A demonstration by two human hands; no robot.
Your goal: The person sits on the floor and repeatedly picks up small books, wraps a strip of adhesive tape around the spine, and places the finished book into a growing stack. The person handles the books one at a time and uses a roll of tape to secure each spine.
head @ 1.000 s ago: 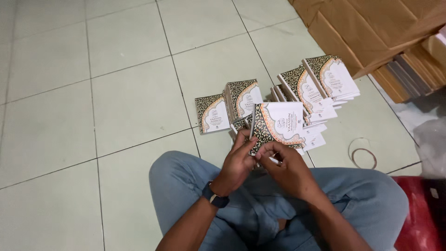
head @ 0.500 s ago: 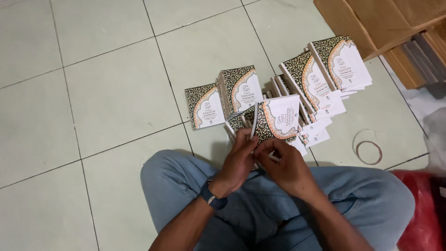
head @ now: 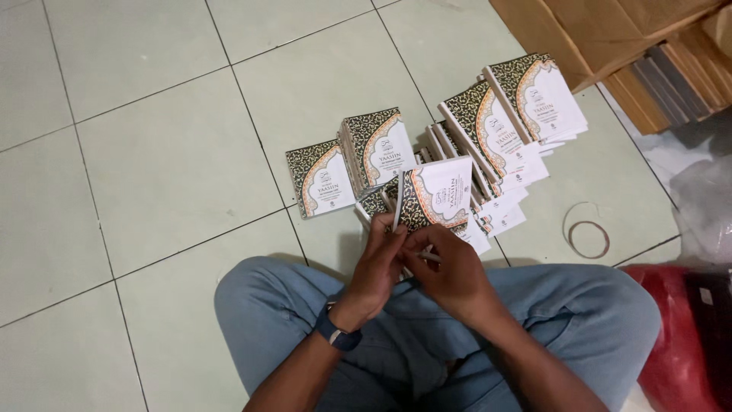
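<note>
We see small glossy paper booklets (head: 435, 197) with patterned covers, on smooth, faintly shiny pale ceramic floor tiles (head: 152, 152); matt brown cardboard sheets (head: 610, 30) lie at two o'clock, blue denim cloth trousers (head: 579, 320) at six.

Booklets (head: 503, 137) (stacked) on tiled floor (head: 152, 152)

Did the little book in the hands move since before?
No. The held booklet stays just in front of the same two booklet stacks on the floor; only the camera shifted. Both hands keep it.
</note>
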